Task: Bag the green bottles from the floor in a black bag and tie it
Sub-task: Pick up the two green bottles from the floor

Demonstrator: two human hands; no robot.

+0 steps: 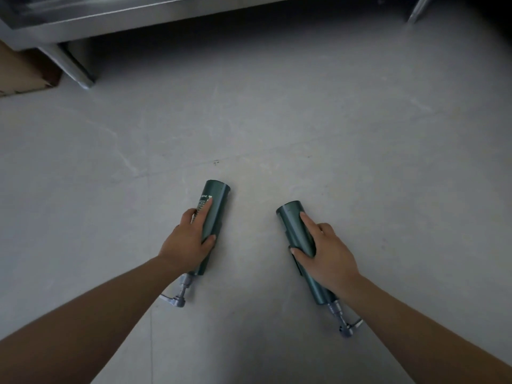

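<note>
Green bottles, two, lying on a grey concrete floor (277, 120), well apart, bases pointing away from the person, metal pump heads pointing back.

- Left bottle (216, 217): white print on its side; pump (180, 296) beside the forearm. The left hand (188, 239) grips its middle, thumb curled over the inner side, index finger laid straight along the barrel.
- Right bottle (292, 225): plain side up; pump (343, 320) near the wrist. The right hand (327, 250) clamps it the same way, thumb round the inner side, index finger straight along the top.
- Floor: a bare strip runs between the two bottles; wide open ground lies ahead and to both sides.
- Far edge: a steel bench (110, 18), its shelf raised above the floor, with dark space under it; one leg (72, 65) stands at far left, another leg (418, 9) at far right.
- Left edge: flat brown cardboard (22, 73) beside the near leg.
</note>
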